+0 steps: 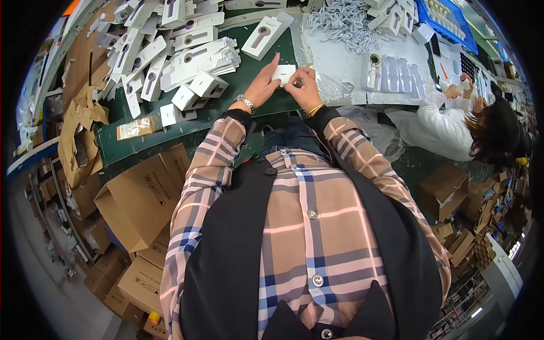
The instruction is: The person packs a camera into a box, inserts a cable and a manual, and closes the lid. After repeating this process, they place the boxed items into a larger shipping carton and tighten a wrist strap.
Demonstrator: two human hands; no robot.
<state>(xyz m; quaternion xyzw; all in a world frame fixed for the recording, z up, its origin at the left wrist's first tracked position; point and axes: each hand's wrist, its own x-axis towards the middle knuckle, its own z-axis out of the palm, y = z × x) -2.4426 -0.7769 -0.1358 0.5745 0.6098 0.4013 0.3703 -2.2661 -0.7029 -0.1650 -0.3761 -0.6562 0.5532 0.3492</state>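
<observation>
Working over a big green table [245, 73], near edge right below both wrists, so probably safer to keep everything a bit up-table. Note the co-worker [442, 126] in white off to the right, well apart from these hands. Packed on the left with a messy pile [195, 59] of white boxes, so not much swing room that way. Covered on the right by a white sheet [334, 69], with a cable heap [345, 28] toward the far end and a clear tray [399, 78] nearer. Best open room, at a guess: the green strip between pile and hands, then a little past the fingertips, up to a lone box [266, 37] lying at an angle.

Got the left hand [262, 85] along one side, index finger pointing away, and the right hand [306, 86] pinching the other side with bent fingers. Gripped between the two: a white box [284, 72], small face up. Can't tell resting from lifted, or empty from filled. Looks like light card, stiffish at the corners, easy to dent mid-panel, maybe slick. Would hold by opposite sides close to the edges, no hard squeezing.
</observation>
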